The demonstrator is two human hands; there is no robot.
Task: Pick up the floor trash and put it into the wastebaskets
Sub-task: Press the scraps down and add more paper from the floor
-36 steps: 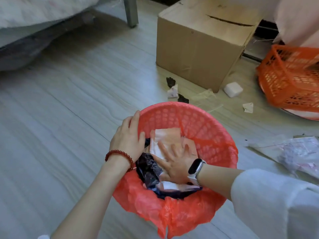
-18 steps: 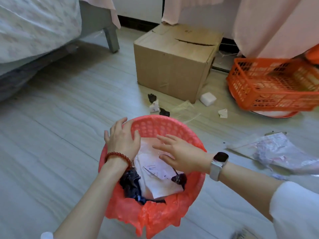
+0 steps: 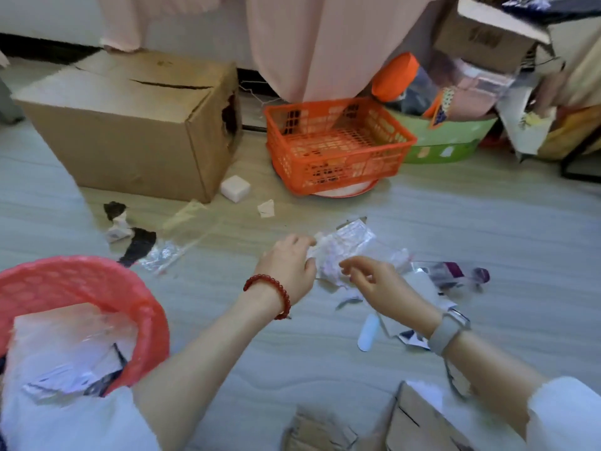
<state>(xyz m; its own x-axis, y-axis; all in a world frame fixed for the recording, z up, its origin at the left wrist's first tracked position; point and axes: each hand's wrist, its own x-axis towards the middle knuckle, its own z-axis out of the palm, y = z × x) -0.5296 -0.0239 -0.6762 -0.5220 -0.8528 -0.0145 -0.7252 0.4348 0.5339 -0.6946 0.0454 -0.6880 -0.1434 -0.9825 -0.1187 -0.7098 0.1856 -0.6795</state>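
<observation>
The red wastebasket [image 3: 97,275] stands at the lower left, lined with a red bag and holding white paper and plastic. A crumpled clear plastic wrapper [image 3: 344,245] lies on the floor in the middle. My left hand [image 3: 289,265], with a red bead bracelet, grips the wrapper's left edge. My right hand [image 3: 377,281], watch on the wrist, hovers just right of it with fingers loosely curled, touching or nearly touching the wrapper. More scraps lie around: a purple-marked packet [image 3: 452,275], black and white bits [image 3: 126,232], a white block [image 3: 235,188].
A large cardboard box [image 3: 130,125] sits at the back left. An orange crate [image 3: 338,144] and a green basket [image 3: 455,138] with clutter stand behind. Flattened cardboard [image 3: 416,421] lies at the bottom right. Pink curtains hang at the back.
Both hands left the wastebasket and moved right to the clear wrapper on the floor. The view swung right, so the basket now sits at the lower left.
</observation>
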